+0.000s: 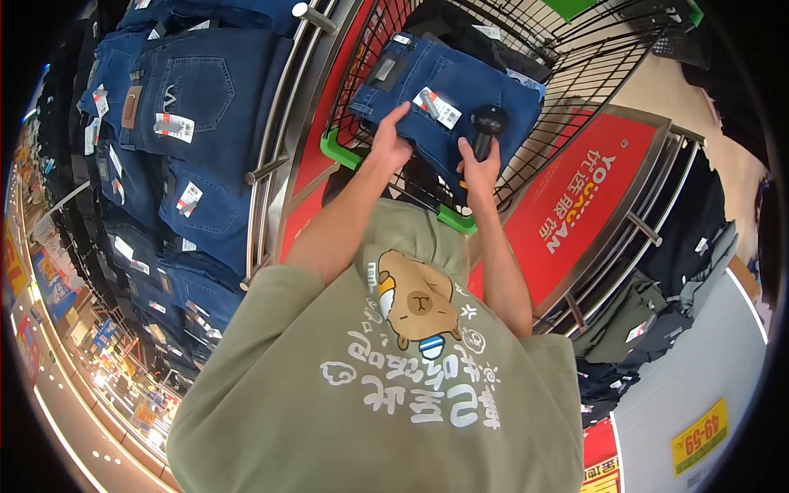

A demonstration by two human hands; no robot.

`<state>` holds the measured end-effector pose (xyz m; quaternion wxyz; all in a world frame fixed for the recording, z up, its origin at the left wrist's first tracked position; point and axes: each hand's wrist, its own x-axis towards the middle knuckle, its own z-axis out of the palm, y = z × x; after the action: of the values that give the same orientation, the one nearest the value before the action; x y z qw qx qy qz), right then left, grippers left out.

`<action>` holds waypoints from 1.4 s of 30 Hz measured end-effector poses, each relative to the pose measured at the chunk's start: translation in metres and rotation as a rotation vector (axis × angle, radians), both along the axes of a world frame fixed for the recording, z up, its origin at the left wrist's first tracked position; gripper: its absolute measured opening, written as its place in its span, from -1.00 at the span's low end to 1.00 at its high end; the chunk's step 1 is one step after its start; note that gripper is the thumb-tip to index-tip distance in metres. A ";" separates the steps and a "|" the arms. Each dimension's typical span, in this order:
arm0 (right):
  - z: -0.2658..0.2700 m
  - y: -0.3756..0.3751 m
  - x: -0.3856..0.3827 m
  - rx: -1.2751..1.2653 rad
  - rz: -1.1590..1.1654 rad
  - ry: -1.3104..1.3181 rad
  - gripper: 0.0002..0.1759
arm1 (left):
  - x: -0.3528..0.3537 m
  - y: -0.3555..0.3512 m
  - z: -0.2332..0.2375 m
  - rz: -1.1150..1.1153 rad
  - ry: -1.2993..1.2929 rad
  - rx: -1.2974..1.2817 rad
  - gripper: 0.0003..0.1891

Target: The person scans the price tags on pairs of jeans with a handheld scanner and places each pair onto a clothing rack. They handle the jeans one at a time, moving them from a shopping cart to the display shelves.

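Folded blue jeans (464, 78) lie on top of the pile inside a black wire shopping cart. A white and red price tag (437, 108) faces up on them. My left hand (391, 144) rests at the near edge of these jeans, one finger stretched out beside the tag; part of the hand's underside is hidden. In my right hand (480, 168) is a black handheld barcode scanner (487, 123), its round head above the jeans, right of the tag.
The cart (567, 115) has green corner pieces and holds dark clothes. Stacked tagged jeans (197, 90) fill the rack on the left, behind metal rails (283, 123). A red sign (583, 197) and more folded trousers (633, 316) are on the right.
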<state>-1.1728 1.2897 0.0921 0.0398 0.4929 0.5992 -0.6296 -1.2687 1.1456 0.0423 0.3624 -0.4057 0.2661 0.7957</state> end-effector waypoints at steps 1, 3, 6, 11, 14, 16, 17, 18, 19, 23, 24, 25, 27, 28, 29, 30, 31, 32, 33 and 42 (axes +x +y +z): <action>0.000 0.000 -0.001 -0.105 -0.067 0.079 -0.32 | 0.000 0.005 -0.001 0.003 0.099 0.008 -0.56; 0.005 0.005 0.003 -0.183 -0.097 0.183 -0.50 | 0.004 0.017 -0.005 -0.011 0.099 -0.020 -0.56; 0.032 0.011 0.010 -0.328 -0.297 0.399 -0.71 | 0.007 0.030 -0.008 -0.060 0.070 -0.157 -0.60; 0.063 0.036 0.042 -0.457 -0.206 0.454 -0.70 | -0.005 0.016 0.026 0.013 0.068 -0.160 -0.58; 0.077 0.054 0.060 -0.570 0.203 0.392 -0.61 | -0.013 0.001 0.048 -0.102 0.293 0.016 -0.56; 0.094 0.054 0.061 -0.567 0.282 0.383 -0.59 | -0.025 -0.002 0.073 -0.148 0.388 0.033 -0.56; 0.101 0.054 0.058 -0.565 0.362 0.365 -0.56 | -0.032 -0.002 0.086 -0.191 0.476 0.047 -0.55; 0.107 0.052 0.056 -0.532 0.381 0.389 -0.54 | -0.038 -0.003 0.096 -0.214 0.489 0.080 -0.52; 0.113 0.051 0.053 -0.530 0.386 0.394 -0.54 | -0.044 -0.004 0.099 -0.211 0.496 0.080 -0.52; 0.131 0.047 0.037 -0.483 0.444 0.421 -0.53 | -0.066 -0.006 0.111 -0.264 0.499 0.223 -0.52; 0.131 0.048 0.032 -0.463 0.451 0.412 -0.54 | -0.070 -0.007 0.113 -0.297 0.481 0.227 -0.51; 0.130 0.049 0.030 -0.463 0.453 0.415 -0.54 | -0.072 -0.008 0.114 -0.330 0.461 0.230 -0.50; 0.125 0.051 0.025 -0.471 0.444 0.304 -0.56 | -0.074 -0.006 0.111 -0.327 0.467 0.238 -0.50; 0.126 0.052 0.023 -0.469 0.479 0.295 -0.59 | -0.073 -0.006 0.110 -0.325 0.465 0.247 -0.49; 0.125 0.052 0.023 -0.469 0.481 0.296 -0.59 | -0.072 -0.006 0.108 -0.324 0.466 0.246 -0.49; 0.122 0.052 0.023 -0.432 0.497 0.263 -0.59 | -0.071 -0.005 0.108 -0.301 0.453 0.261 -0.49; 0.119 0.052 0.025 -0.396 0.514 0.226 -0.58 | -0.068 -0.005 0.108 -0.274 0.438 0.276 -0.48; 0.118 0.052 0.027 -0.398 0.519 0.222 -0.58 | -0.066 -0.005 0.107 -0.268 0.435 0.276 -0.48; 0.117 0.052 0.029 -0.406 0.490 0.260 -0.58 | -0.064 -0.006 0.107 -0.248 0.433 0.286 -0.48; 0.087 0.060 0.041 0.199 0.396 -0.087 -0.44 | -0.065 -0.064 0.137 -0.130 0.490 0.364 -0.36</action>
<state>-1.1314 1.3494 0.1790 0.1393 0.3939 0.7411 -0.5255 -1.3338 1.0818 0.1793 0.4044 -0.1123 0.2243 0.8795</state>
